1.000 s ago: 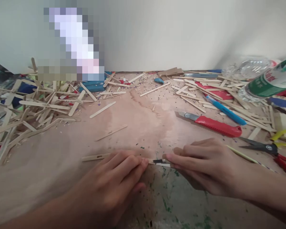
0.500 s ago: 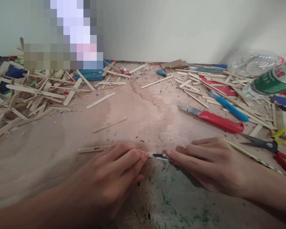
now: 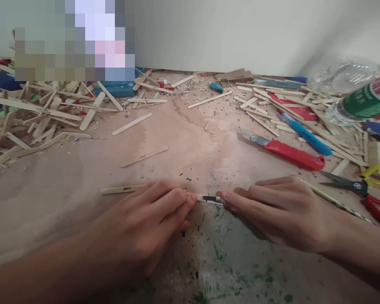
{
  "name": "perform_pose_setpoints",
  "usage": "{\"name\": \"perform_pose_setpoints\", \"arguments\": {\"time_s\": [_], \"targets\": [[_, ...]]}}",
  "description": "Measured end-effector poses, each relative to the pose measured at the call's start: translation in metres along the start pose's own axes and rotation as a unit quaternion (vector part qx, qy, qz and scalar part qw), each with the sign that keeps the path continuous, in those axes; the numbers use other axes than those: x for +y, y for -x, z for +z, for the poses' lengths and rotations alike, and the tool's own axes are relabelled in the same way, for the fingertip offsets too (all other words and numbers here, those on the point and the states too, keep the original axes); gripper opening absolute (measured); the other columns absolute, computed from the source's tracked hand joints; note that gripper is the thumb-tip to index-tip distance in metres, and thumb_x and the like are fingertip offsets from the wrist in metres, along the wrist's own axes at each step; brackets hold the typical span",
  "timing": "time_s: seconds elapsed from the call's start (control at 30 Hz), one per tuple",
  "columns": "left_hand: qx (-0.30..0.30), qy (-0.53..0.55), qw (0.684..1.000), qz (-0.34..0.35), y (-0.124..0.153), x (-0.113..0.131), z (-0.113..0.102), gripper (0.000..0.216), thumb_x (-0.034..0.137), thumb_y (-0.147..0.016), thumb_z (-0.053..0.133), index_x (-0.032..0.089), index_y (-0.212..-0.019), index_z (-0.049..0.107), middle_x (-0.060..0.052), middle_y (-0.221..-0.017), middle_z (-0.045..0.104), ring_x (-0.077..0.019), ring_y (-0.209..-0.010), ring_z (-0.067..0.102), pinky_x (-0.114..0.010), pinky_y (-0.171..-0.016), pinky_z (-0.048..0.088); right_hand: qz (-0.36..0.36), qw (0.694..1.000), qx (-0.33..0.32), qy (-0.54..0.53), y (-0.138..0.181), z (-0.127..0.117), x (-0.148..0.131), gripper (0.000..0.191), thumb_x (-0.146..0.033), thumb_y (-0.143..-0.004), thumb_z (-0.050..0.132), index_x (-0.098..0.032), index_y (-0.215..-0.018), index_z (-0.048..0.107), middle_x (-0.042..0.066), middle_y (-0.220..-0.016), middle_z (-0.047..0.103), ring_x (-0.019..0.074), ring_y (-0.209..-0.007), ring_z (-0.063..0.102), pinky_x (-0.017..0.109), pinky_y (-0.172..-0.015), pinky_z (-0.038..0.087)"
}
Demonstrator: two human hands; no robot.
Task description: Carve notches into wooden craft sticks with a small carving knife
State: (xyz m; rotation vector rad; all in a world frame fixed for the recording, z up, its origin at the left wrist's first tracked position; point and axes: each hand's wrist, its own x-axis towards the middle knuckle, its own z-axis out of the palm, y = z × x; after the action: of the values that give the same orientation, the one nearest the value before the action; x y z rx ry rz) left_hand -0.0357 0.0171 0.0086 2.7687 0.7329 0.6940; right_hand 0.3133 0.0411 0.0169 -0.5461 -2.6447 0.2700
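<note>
A flat wooden stick (image 3: 122,189) lies across the table in front of me. My left hand (image 3: 148,223) presses down on it with its fingers together, the stick's left end poking out beyond them. My right hand (image 3: 274,209) is closed round a small knife (image 3: 213,199) whose dark blade shows between the two hands, laid against the stick. A thin yellowish striped stick (image 3: 335,201) runs out behind my right hand.
A red utility knife (image 3: 285,153) and a blue one (image 3: 305,135) lie at the right, with scissors (image 3: 351,184) and plastic bottles (image 3: 361,99) beyond. Heaps of wooden sticks (image 3: 34,118) fill the left and far right. Loose sticks (image 3: 144,156) and shavings lie mid-table.
The view has tipped so everything sits a little higher in the picture. Both hands stay on the stick and knife; the blade gap between them has barely changed.
</note>
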Motion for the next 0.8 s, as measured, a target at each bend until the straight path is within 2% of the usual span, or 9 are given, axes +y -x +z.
{"name": "perform_pose_setpoints", "arguments": {"time_s": [0.1,0.27,0.4,0.5,0.57,0.63,0.73,0.8], "targets": [[0.01,-0.01,1.0,0.0,0.001,0.0,0.001,0.027,0.011,-0.128,0.055,0.003,-0.147,0.073,-0.012,-0.124,0.081,-0.0287,-0.117,0.077,-0.043,-0.1,0.073,-0.005,1.0,0.012,0.0,-0.002,0.0,0.0,0.03,-0.01,-0.127,0.059,-0.006,-0.155,0.068,-0.002,-0.088,0.072,0.0137,-0.063,0.051,0.035,-0.056,0.042],[0.008,-0.038,0.999,0.005,-0.004,0.006,-0.008,0.021,0.011,-0.128,0.058,0.006,-0.139,0.075,-0.01,-0.116,0.086,-0.0266,-0.109,0.083,-0.04,-0.097,0.073,-0.005,1.0,0.017,0.001,-0.003,0.001,0.0,0.029,-0.011,-0.127,0.059,-0.006,-0.153,0.069,0.002,-0.095,0.079,0.0139,-0.064,0.055,0.033,-0.058,0.047],[0.01,-0.008,1.0,-0.002,-0.004,0.017,-0.016,0.019,0.011,-0.13,0.057,0.009,-0.137,0.074,-0.006,-0.116,0.089,-0.0222,-0.111,0.085,-0.036,-0.111,0.07,0.006,1.0,0.01,0.001,-0.002,0.003,0.0,0.031,-0.013,-0.126,0.061,-0.009,-0.156,0.068,0.001,-0.093,0.078,0.0147,-0.064,0.057,0.034,-0.058,0.047],[-0.031,0.021,0.999,0.015,-0.001,0.024,-0.018,0.028,0.01,-0.134,0.046,0.015,-0.139,0.073,-0.001,-0.123,0.093,-0.017,-0.124,0.085,-0.03,-0.127,0.063,0.008,1.0,0.006,-0.011,-0.002,0.002,0.001,0.031,-0.012,-0.126,0.06,-0.01,-0.155,0.069,0.001,-0.095,0.079,0.0146,-0.065,0.058,0.034,-0.058,0.047],[0.0,0.035,0.998,-0.044,0.0,0.025,-0.02,0.027,0.013,-0.134,0.048,0.02,-0.139,0.074,0.002,-0.126,0.093,-0.015,-0.125,0.084,-0.029,-0.129,0.062,0.006,1.0,0.008,-0.021,-0.002,0.002,0.002,0.031,-0.011,-0.125,0.06,-0.009,-0.154,0.07,0.001,-0.096,0.079,0.0144,-0.065,0.057,0.034,-0.058,0.047],[0.019,0.034,0.995,-0.092,-0.002,0.02,-0.022,0.022,0.021,-0.134,0.056,0.022,-0.146,0.074,-0.001,-0.14,0.09,-0.0171,-0.135,0.081,-0.032,-0.13,0.063,0.009,0.999,0.015,-0.029,-0.002,0.002,0.002,0.03,-0.009,-0.125,0.061,-0.008,-0.153,0.071,0.001,-0.095,0.078,0.0145,-0.065,0.056,0.034,-0.059,0.047],[-0.053,-0.021,0.995,-0.083,-0.012,0.004,-0.025,0.044,0.045,-0.135,0.055,0.02,-0.17,0.063,-0.011,-0.172,0.076,-0.0291,-0.163,0.069,-0.049,-0.137,0.062,0.013,0.999,0.015,-0.038,-0.001,0.003,0.003,0.031,-0.009,-0.124,0.062,-0.008,-0.154,0.071,0.001,-0.095,0.077,0.0152,-0.066,0.055,0.034,-0.059,0.047],[-0.091,-0.046,0.993,-0.063,-0.019,-0.007,-0.023,0.057,0.054,-0.133,0.058,0.017,-0.177,0.057,-0.018,-0.185,0.065,-0.037,-0.175,0.059,-0.06,-0.142,0.059,0.016,0.999,0.014,-0.038,-0.001,0.003,0.003,0.032,-0.01,-0.125,0.062,-0.009,-0.156,0.071,0.001,-0.095,0.076,0.0155,-0.068,0.056,0.034,-0.06,0.047]]}}
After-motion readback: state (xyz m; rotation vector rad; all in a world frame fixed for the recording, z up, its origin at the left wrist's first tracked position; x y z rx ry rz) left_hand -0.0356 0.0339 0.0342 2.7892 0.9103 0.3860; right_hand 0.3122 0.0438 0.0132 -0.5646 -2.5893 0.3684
